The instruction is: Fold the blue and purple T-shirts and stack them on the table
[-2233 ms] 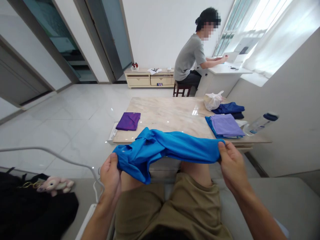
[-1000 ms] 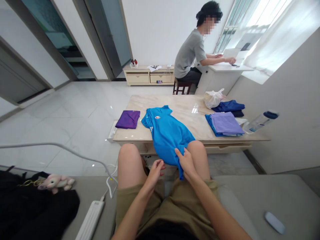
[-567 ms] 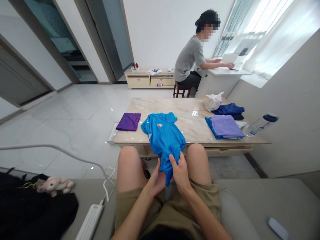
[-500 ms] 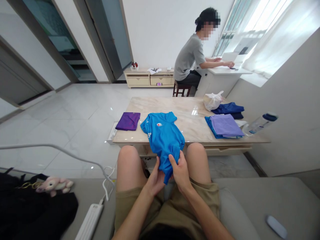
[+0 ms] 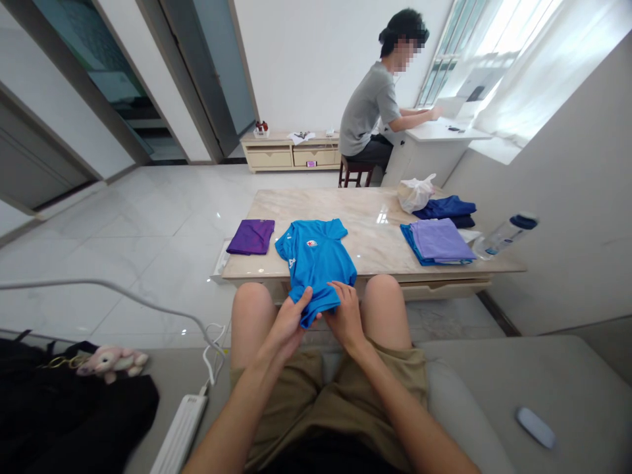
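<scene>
As the blue shirt (image 5: 320, 258) is stretching forward, left hand (image 5: 288, 324) and right hand (image 5: 346, 318) are flanking its near end.
Both are pinching cloth.

Glossy pale tiled floor (image 5: 168, 210), with plain white wall (image 5: 301, 66) behind and grey door (image 5: 195, 66) open toward the left. Low cream cabinet (image 5: 269, 158) against the wall; white desk (image 5: 424, 148) near barred window (image 5: 437, 79), brightly lit through sheer white curtain (image 5: 557, 72). Nearer, marble-topped table (image 5: 276, 204) before grey sofa (image 5: 484, 375).
</scene>
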